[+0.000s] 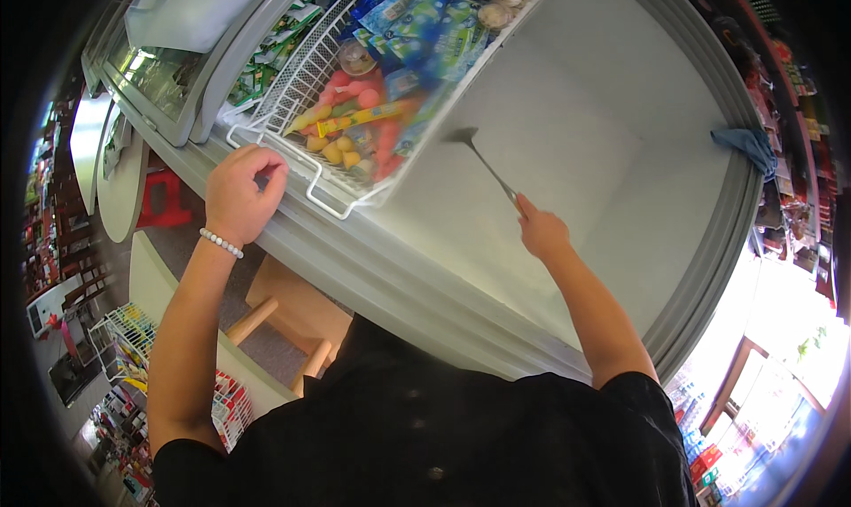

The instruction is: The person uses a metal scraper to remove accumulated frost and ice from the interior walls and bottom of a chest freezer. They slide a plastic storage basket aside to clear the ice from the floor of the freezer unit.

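Observation:
My right hand (544, 233) grips the handle of a long metal spatula (490, 166) inside the chest freezer. Its flat, blurred head lies close to the pale freezer wall (552, 135), beside the wire basket; contact cannot be told. My left hand (244, 191), a beaded bracelet on its wrist, is loosely curled at the grey freezer rim (405, 261), near the white handle of the wire basket (318, 181). No object shows in it, though its underside is hidden. Packaged ice treats (399, 35) and a yellow stick pack (362, 118) fill the basket.
A blue cloth (748, 149) hangs over the freezer's far right rim. Sliding glass lids (156, 75) stand at the upper left. Below the left rim are a wooden stool (292, 307), a red plastic stool (165, 198) and a white wire rack (129, 334).

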A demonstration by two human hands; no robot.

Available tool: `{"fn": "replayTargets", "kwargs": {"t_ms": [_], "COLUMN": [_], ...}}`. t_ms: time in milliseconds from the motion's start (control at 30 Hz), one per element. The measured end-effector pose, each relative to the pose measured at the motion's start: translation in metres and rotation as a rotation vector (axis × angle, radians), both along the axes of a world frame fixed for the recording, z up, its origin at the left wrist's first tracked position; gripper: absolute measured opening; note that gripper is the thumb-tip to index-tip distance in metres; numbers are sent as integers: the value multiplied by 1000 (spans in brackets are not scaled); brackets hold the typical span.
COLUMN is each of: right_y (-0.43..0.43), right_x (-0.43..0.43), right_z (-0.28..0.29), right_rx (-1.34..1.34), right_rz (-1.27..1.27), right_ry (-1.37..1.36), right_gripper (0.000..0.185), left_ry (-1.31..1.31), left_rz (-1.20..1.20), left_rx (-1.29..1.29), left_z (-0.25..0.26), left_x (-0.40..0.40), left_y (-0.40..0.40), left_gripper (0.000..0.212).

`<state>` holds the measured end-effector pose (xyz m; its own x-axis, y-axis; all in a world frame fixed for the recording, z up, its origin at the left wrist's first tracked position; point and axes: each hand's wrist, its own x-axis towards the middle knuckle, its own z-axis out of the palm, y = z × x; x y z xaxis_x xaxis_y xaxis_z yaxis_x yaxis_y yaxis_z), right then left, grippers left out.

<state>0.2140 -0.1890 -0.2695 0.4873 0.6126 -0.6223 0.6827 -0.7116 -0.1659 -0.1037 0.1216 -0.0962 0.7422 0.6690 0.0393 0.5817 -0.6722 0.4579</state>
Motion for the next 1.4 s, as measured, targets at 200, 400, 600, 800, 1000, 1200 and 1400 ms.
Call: {"fn": "replayTargets", "kwargs": {"t_ms": [200,400,600,800,1000,1200,1400], "right_y": [-193,-164,-25,-145,-192,-42,-51], "right_x": [10,16,14,15,12,-11,-10], "right_z": [46,92,27,32,99,32,9], "right_rx": [-225,-140,1,-180,-340,80,-153], "right_rz": [224,77,-2,149,221,218,365], "right_ry": [13,1,-85,-43,2,-46,-1], "right_gripper": [54,48,49,52,50,49,53], "left_ry": [-9,2,26,4,8,17,22], "left_rz": [-10,-1,-2,4,0,-11,-3], "left_rx": [24,-20,-9,-10,-2,3,-2], "left_z": [-1,-1,2,0,2,4,0], "left_x": [-7,-7,-1,-5,-4,1,-3], "left_y": [-2,-2,0,-2,-4,-3,-1], "left_gripper": [6,6,7,9,10,10,10]}}
